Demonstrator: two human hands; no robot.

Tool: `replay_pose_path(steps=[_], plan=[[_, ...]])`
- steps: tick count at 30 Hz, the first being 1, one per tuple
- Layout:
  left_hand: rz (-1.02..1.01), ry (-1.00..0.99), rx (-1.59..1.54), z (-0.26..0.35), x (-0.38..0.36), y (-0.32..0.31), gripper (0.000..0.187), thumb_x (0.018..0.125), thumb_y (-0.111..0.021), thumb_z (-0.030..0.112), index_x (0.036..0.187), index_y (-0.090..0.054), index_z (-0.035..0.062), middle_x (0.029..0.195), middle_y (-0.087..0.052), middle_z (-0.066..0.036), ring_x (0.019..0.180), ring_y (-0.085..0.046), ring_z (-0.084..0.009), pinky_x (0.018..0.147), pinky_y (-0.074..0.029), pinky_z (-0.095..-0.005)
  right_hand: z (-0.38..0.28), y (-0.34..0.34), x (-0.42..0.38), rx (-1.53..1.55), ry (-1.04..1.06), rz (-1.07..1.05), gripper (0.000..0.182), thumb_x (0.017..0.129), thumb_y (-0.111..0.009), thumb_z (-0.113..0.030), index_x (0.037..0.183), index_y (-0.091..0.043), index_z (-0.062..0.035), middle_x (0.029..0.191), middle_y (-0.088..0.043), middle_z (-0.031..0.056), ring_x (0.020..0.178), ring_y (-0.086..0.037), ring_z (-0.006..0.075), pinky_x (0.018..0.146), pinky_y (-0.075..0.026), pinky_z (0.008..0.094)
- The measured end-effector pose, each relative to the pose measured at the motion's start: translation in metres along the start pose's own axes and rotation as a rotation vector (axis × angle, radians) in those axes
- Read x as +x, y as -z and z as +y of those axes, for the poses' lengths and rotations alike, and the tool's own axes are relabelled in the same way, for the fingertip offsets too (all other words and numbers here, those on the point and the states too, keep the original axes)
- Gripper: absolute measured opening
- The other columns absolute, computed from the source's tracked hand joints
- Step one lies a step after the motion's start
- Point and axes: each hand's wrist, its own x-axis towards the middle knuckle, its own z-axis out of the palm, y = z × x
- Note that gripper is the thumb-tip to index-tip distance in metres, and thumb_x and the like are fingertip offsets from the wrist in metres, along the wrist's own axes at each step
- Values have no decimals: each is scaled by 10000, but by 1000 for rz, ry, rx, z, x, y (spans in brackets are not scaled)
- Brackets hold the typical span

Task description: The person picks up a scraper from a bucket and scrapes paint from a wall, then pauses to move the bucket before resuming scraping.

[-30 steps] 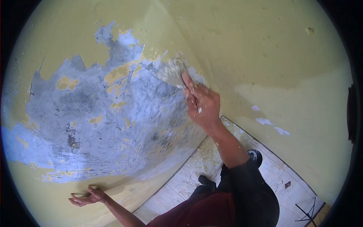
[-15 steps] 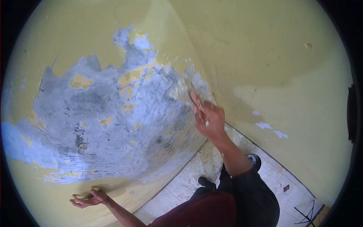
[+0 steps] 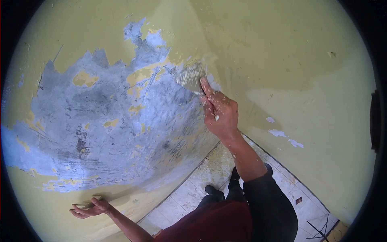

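Right hand [image 3: 219,113] clamps a scraper [image 3: 189,76] at the wall corner; open left hand [image 3: 89,208] braces on yellow wall [image 3: 282,48].

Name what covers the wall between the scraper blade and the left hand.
In the head view, scraped grey plaster lies between the scraper and left hand, then yellow paint.

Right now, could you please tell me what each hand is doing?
Left hand: open, braced against the wall.
Right hand: closed on the scraper.
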Motion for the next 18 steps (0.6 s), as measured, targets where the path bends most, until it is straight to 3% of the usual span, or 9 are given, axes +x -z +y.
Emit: replay_pose_path(steps=[6,10,12,18], plan=[[-4,-26,4,-2,0,2,815,915,-573,689,1429,-486,62,1504,-326,-233,1415,-277,-382,1105,-288,-599,-20,8,5,-104,-81,-64,642,791,-667,38,1392,-613,-184,809,-712,103,653,-674,285,577,-538,366],[-3,-34,14,-6,-1,2,819,918,-565,691,1436,-483,62,1508,-326,-228,1413,-281,-386,1100,-290,-601,-16,7,0,-33,-41,-36,621,789,-676,30,1371,-632,-184,774,-695,93,633,-662,284,565,-525,383],[-2,-25,13,-7,-2,1,820,918,-557,697,1429,-494,59,1513,-325,-229,1413,-285,-388,1097,-289,-603,-20,6,-11,23,-60,-29,643,765,-620,121,1361,-647,-119,645,-536,110,502,-462,182,513,-443,300],[-30,-19,37,-8,-2,4,869,892,-564,717,1473,-449,81,1541,-267,-233,1434,-252,-386,1094,-293,-626,-24,13,13,-126,30,-11,633,763,-640,127,1347,-658,-117,650,-551,121,510,-492,177,536,-468,296]])
